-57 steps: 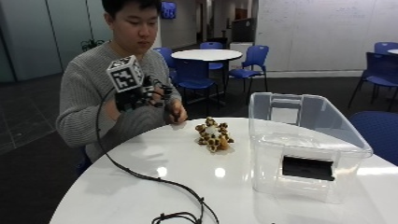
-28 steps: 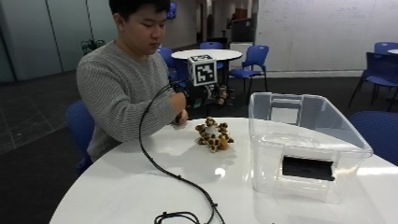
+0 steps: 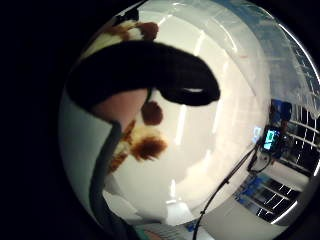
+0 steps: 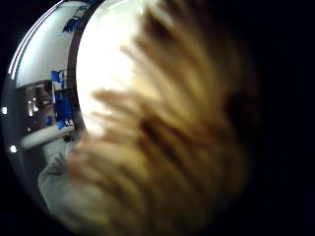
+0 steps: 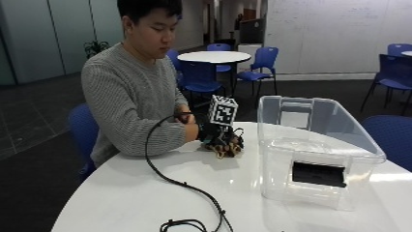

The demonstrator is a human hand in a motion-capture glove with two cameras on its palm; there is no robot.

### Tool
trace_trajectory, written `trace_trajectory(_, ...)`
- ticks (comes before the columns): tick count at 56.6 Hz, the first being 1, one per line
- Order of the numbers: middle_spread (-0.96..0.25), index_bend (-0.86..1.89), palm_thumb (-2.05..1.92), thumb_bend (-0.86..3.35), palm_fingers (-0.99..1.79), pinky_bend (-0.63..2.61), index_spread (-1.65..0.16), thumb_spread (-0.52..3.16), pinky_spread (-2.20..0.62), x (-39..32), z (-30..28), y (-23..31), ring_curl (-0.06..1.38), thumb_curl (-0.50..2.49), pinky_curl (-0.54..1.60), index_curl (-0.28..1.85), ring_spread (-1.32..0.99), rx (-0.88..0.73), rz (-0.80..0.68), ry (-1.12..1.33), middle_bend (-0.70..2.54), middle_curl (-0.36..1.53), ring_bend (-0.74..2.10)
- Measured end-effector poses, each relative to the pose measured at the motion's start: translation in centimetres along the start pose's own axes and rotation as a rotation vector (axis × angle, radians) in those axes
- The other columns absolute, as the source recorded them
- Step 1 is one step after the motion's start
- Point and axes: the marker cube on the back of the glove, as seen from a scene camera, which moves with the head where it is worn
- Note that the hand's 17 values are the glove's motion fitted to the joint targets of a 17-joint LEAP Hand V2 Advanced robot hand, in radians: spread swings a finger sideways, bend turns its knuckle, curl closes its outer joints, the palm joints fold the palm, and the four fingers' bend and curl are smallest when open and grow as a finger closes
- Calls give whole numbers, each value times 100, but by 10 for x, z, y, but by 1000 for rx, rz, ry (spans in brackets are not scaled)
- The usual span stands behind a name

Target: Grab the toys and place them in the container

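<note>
A person in a grey sweater point(image 5: 128, 101) is seated at a round white table point(image 5: 128, 193). The gloved right hand point(image 5: 215, 137) is lowered onto a small heap of brown-and-tan plush toys point(image 5: 225, 145), which lies on the table just beside the container point(image 5: 315, 150), on the person's side of it. The toys are largely covered by the hand in the outside view. Whether the fingers are closed round a toy or only resting on the heap cannot be told from that view.

In the little-finger-side palm view, a black-gloved finger point(image 3: 145, 75) is seen curved across a spotted plush toy point(image 3: 140, 145) that lies on the table. In the thumb-side palm view, tan and brown plush point(image 4: 167, 132) fills nearly everything, so a toy is close against the palm.

The container, clear plastic and open-topped, stands upright on the table. A black label point(image 5: 319, 174) is carried on its near wall.
</note>
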Motion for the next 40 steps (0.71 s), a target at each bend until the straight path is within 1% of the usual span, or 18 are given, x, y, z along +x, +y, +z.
trace_trajectory(5, -19, 43, 10, 0, 19, 107, -43, 127, 3, 0, -1, 1, 22, 32, 39, 37, -10, 25, 4, -16, 16, 22, 35)
trace_trajectory(10, -20, 44, 13, 0, 29, 100, -43, 129, 2, 0, -1, 1, 23, 33, 36, 39, -13, 82, 8, -20, 21, 25, 40)
trace_trajectory(11, -20, 46, 16, 1, 34, 97, -42, 131, 2, 0, -2, 1, 22, 34, 35, 41, -13, 102, 8, -21, 28, 27, 38)
trace_trajectory(12, -20, 43, 17, 2, 41, 94, -42, 132, -1, 1, -2, 1, 25, 34, 34, 40, -17, 126, 7, -25, 31, 28, 46)
trace_trajectory(13, -21, 42, 22, 5, 50, 91, -41, 134, -5, 0, -2, 2, 25, 36, 33, 40, -19, 151, 5, -29, 39, 31, 49)
trace_trajectory(14, -22, 41, 23, 5, 51, 89, -41, 134, -7, 0, -1, 2, 24, 36, 32, 39, -21, 177, 3, -32, 41, 31, 49)
trace_trajectory(15, -24, 40, 28, 8, 60, 86, -41, 135, -10, -1, -1, 2, 26, 38, 31, 40, -24, 200, 0, -36, 49, 34, 53)
trace_trajectory(17, -25, 38, 32, 9, 63, 85, -40, 135, -14, -3, 0, 2, 27, 40, 31, 40, -28, 231, -4, -40, 51, 36, 58)
trace_trajectory(18, -26, 38, 38, 12, 69, 85, -40, 134, -17, -4, 1, 2, 30, 42, 31, 41, -31, 239, -5, -40, 52, 37, 65)
trace_trajectory(20, -28, 41, 47, 16, 77, 84, -39, 130, -21, -5, 2, 1, 32, 47, 31, 43, -35, 247, -12, -35, 55, 39, 69)
trace_trajectory(26, -33, 50, 57, 19, 82, 85, -37, 121, -27, -6, 2, 1, 37, 55, 33, 51, -43, 258, -15, -48, 62, 45, 75)
trace_trajectory(32, -37, 58, 60, 19, 79, 86, -35, 113, -31, -5, 1, 2, 41, 62, 36, 60, -49, 255, -16, -60, 68, 51, 78)
trace_trajectory(38, -40, 64, 60, 17, 76, 90, -33, 105, -33, -10, -20, 10, 43, 69, 38, 67, -53, 180, -66, -60, 72, 57, 81)
trace_trajectory(39, -40, 65, 60, 17, 76, 90, -32, 104, -33, -7, -28, 12, 44, 70, 38, 68, -53, 173, -47, -30, 73, 57, 81)
trace_trajectory(40, -41, 66, 60, 17, 75, 91, -32, 103, -33, -1, -39, 13, 44, 71, 38, 69, -54, 173, 3, 21, 74, 58, 81)
